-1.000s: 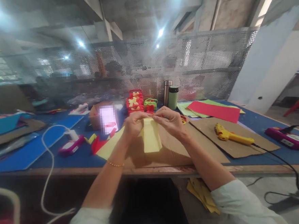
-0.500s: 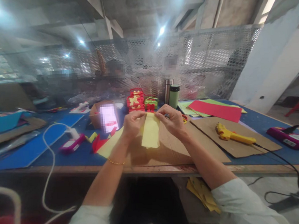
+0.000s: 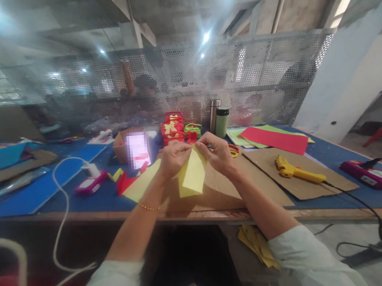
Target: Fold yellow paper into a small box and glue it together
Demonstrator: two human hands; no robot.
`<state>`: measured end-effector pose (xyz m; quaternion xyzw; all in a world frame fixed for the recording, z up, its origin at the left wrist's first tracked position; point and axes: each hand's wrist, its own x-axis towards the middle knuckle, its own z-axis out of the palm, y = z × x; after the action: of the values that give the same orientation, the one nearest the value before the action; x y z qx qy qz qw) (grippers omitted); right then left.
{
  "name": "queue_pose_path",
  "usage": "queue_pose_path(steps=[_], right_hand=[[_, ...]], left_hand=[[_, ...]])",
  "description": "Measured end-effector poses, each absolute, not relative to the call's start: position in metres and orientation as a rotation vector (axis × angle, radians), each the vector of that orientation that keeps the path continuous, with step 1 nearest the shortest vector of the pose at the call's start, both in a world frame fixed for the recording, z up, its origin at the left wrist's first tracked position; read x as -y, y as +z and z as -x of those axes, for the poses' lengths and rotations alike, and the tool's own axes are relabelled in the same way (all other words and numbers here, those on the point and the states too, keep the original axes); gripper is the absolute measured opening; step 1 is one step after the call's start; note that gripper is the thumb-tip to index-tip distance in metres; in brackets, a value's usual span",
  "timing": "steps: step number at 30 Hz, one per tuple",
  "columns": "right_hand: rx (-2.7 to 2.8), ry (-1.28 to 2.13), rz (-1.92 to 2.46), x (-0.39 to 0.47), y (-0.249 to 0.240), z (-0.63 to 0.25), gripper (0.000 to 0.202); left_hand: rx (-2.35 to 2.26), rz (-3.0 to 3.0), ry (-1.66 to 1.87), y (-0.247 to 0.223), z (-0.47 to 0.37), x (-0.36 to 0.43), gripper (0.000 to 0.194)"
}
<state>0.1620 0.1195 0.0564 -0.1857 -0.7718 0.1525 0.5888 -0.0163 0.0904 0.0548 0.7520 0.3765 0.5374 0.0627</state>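
Observation:
Above the brown cardboard, a yellow sheet piece hangs from both hands, its layers spread apart at the bottom. My left hand pinches its top edge from the left. From the right, my right hand pinches the same top edge, the fingertips of both hands nearly touching. Scissors with red and yellow handles show partly behind my right hand. A larger yellow sheet lies under my left forearm.
Red boxes with yellow bows, a green box and a green bottle stand behind. A lit phone leans at left. Right are a yellow glue gun and a red sheet. Purple power strips lie at both sides.
The hands have moved slightly closer together. The yellow piece, narrow and nearly aligned before, now fans out at the bottom, with its front layer slanting.

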Motion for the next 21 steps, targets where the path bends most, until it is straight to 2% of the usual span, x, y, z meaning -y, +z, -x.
queue_pose_path(steps=[4, 13, 21], right_hand=[[1.805, 0.309, 0.450, -0.118, 0.059, -0.163, 0.039], [1.807, 0.276, 0.420, -0.121, 0.059, -0.161, 0.041], [1.740, 0.530, 0.435, -0.125, 0.062, -0.177, 0.045]], left_hand=[[-1.143, -2.262, 1.634, 0.056, 0.017, -0.090, 0.029], [-1.104, -2.313, 1.615, 0.058, 0.012, -0.089, 0.024], [-1.095, -2.127, 1.730, 0.056, 0.022, -0.091, 0.021]])
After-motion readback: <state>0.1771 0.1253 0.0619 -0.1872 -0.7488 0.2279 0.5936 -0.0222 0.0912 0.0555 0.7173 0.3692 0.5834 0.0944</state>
